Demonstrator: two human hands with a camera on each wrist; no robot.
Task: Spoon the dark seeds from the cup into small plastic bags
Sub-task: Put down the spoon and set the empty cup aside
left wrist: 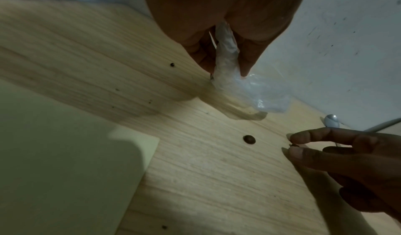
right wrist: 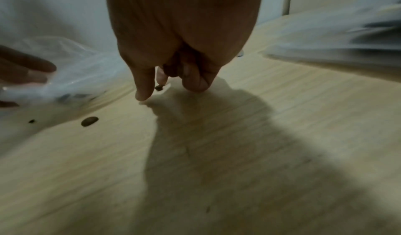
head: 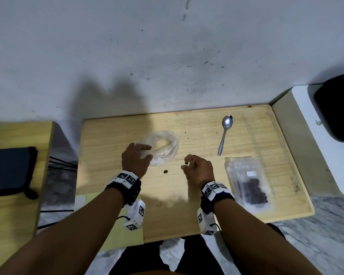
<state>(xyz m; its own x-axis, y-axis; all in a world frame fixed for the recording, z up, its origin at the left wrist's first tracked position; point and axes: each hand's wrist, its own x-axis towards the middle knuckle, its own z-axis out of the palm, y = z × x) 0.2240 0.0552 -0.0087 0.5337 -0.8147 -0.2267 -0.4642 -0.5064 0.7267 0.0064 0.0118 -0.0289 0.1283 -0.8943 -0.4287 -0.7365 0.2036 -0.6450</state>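
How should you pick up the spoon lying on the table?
Take the spoon by its thin handle, coming from above at the near end. It lies flat with the bowl toward the wall and the handle toward the person, so the right hand, the nearer one, could probably pinch the handle's sides.

A clear, crumpled plastic bag (head: 163, 147) lies near the middle of the tabletop (head: 246, 135), toward its far edge. A metal spoon (head: 224, 133) lies flat nearer the far right corner, bowl up and toward the far edge. A flat clear bag holding dark seeds (head: 254, 190) rests on a stack by the right edge. One loose seed (head: 165, 171) lies mid-tabletop.
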